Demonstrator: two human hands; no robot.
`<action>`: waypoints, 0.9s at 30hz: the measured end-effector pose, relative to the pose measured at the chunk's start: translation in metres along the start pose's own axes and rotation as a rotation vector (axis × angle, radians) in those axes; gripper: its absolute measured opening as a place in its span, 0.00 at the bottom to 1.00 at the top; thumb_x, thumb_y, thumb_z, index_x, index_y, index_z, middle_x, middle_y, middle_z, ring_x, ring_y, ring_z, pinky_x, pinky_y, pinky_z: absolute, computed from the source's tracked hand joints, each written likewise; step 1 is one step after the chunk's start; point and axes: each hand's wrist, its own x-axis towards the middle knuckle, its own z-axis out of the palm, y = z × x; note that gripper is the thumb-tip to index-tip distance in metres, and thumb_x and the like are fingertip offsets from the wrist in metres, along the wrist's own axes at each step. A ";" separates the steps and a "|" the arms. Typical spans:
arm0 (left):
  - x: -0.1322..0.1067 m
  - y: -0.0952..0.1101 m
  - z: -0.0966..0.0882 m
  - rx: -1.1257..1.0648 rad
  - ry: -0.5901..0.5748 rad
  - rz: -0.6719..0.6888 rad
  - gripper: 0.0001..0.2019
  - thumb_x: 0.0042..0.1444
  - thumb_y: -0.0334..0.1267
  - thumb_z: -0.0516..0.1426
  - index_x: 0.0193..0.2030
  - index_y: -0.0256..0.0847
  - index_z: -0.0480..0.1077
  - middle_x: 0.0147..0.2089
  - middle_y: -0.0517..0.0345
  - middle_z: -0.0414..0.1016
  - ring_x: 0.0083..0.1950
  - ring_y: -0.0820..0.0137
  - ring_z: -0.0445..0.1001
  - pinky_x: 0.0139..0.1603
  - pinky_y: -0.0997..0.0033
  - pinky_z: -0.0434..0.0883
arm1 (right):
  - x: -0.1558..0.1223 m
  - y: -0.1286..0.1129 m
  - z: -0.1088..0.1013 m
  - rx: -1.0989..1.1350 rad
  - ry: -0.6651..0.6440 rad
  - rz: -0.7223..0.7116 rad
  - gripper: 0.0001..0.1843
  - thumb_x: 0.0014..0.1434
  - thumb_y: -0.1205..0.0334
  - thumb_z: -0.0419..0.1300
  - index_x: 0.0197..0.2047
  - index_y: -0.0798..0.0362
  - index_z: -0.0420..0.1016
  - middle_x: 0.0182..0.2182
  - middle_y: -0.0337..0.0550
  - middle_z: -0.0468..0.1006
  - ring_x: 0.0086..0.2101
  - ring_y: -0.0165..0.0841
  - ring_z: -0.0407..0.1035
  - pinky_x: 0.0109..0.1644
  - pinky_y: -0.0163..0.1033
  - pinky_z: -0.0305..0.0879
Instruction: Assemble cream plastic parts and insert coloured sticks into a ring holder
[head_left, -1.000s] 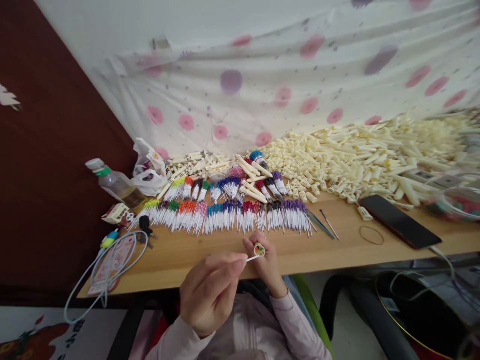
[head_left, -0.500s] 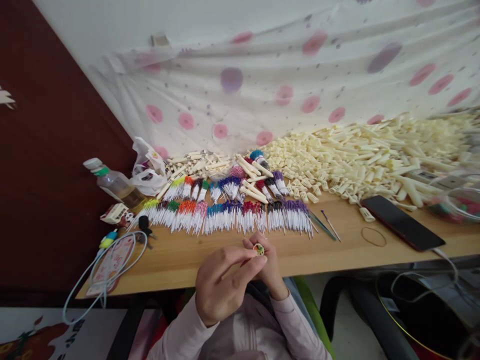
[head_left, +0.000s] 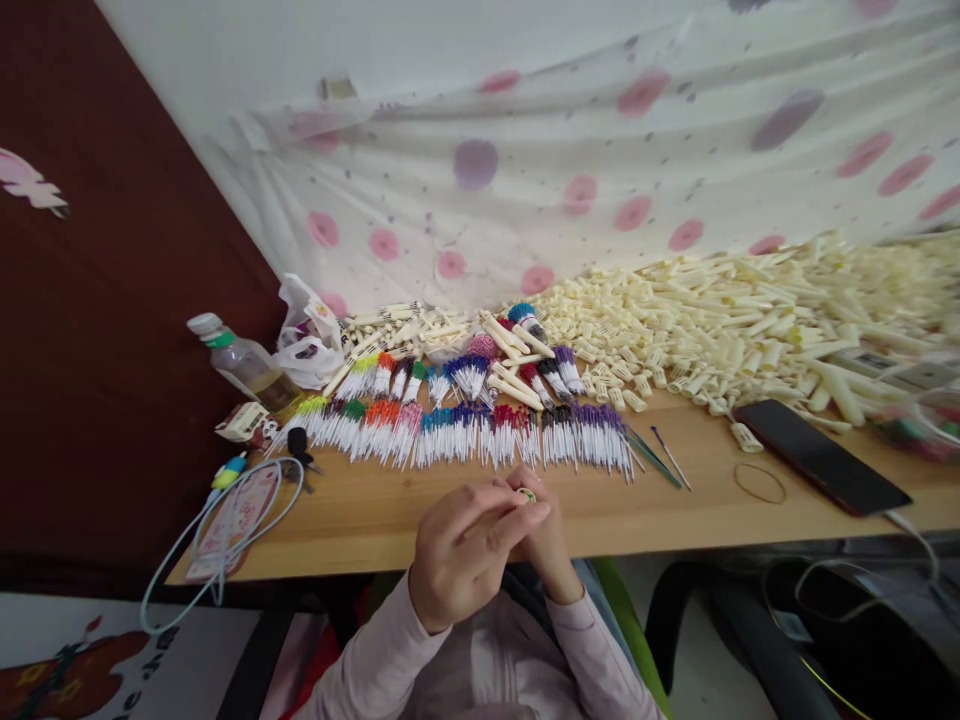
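Note:
Just over the front edge of the table, my two hands meet around a small round cream piece (head_left: 527, 494), seen end-on with coloured bits inside. It looks like the end of a multicolour pen barrel; the rest is hidden by fingers. My right hand (head_left: 547, 535) is wrapped round it. My left hand (head_left: 461, 555) is closed, its index finger and thumb pressed to the round end. Beyond the hands lies a row of pen refills (head_left: 450, 435) with white stems and coloured tips, sorted by colour. Bundled refills (head_left: 469, 375) lie behind them.
A heap of cream pen parts (head_left: 712, 330) fills the back right. Tweezers (head_left: 656, 458), a single refill (head_left: 671, 458), a rubber band (head_left: 760, 482) and a phone (head_left: 821, 457) lie to the right. On the left are a bottle (head_left: 247, 365), keys (head_left: 300, 450) and a coiled cable (head_left: 225, 550).
The whole view has shifted slightly. My left fingers now cover more of the round end, and less of its coloured inside shows. Both hands stay together on the piece.

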 end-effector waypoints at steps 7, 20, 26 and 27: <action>-0.004 -0.005 0.002 -0.046 0.037 -0.051 0.22 0.58 0.20 0.54 0.55 0.45 0.71 0.43 0.51 0.78 0.44 0.70 0.77 0.42 0.71 0.76 | 0.001 -0.001 -0.001 0.016 -0.006 0.005 0.19 0.58 0.55 0.57 0.20 0.50 0.56 0.20 0.35 0.61 0.25 0.30 0.57 0.28 0.36 0.54; -0.003 -0.051 -0.015 0.201 0.117 -0.391 0.09 0.59 0.33 0.56 0.46 0.41 0.74 0.39 0.53 0.78 0.38 0.68 0.75 0.42 0.67 0.73 | 0.003 0.009 0.002 0.021 0.032 -0.018 0.21 0.59 0.55 0.58 0.19 0.51 0.56 0.20 0.33 0.58 0.24 0.29 0.55 0.30 0.35 0.53; -0.002 -0.143 -0.008 0.630 -0.347 -0.895 0.06 0.53 0.36 0.59 0.29 0.38 0.75 0.35 0.49 0.78 0.39 0.61 0.75 0.41 0.66 0.69 | 0.004 0.009 0.002 0.022 0.047 -0.032 0.22 0.59 0.53 0.58 0.19 0.51 0.56 0.20 0.34 0.58 0.24 0.30 0.55 0.30 0.36 0.53; -0.003 -0.151 -0.003 0.633 -0.374 -0.922 0.06 0.52 0.36 0.59 0.27 0.37 0.74 0.34 0.48 0.78 0.38 0.61 0.75 0.40 0.66 0.69 | 0.004 0.009 0.002 0.021 0.050 -0.036 0.22 0.59 0.53 0.58 0.19 0.51 0.56 0.20 0.34 0.59 0.24 0.30 0.56 0.30 0.36 0.54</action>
